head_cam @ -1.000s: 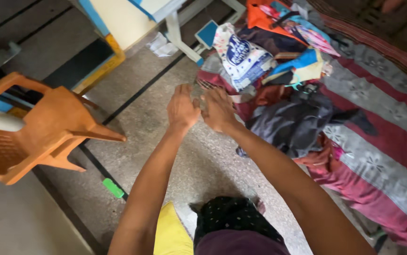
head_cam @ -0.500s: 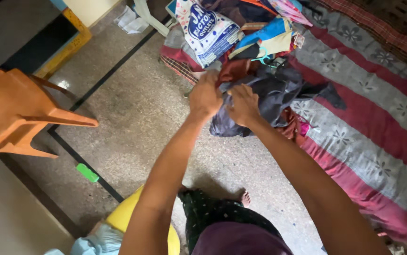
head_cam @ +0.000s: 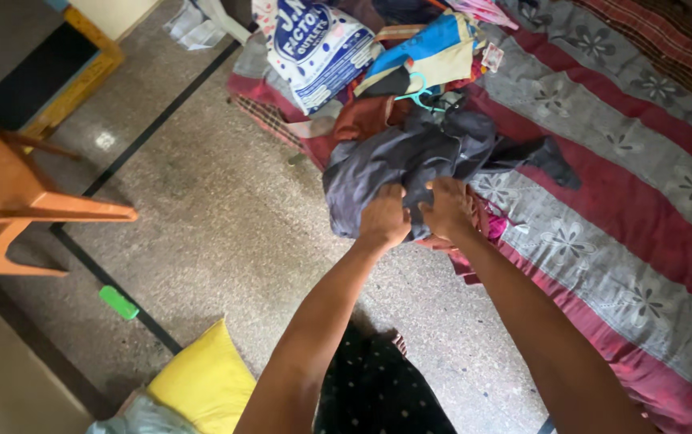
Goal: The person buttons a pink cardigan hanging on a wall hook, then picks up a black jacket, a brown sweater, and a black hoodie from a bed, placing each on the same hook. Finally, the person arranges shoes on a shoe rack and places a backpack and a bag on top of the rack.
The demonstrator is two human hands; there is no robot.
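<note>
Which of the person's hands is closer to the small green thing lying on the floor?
Left. The left hand grips the dark grey garment on the side towards the green object; the right hand grips the same garment just beyond it, farther away.

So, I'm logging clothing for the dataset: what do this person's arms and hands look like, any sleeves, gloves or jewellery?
Both forearms are bare, with no sleeves in view. The left hand and right hand wear no gloves; no watch, bangle or ring is visible.
</note>
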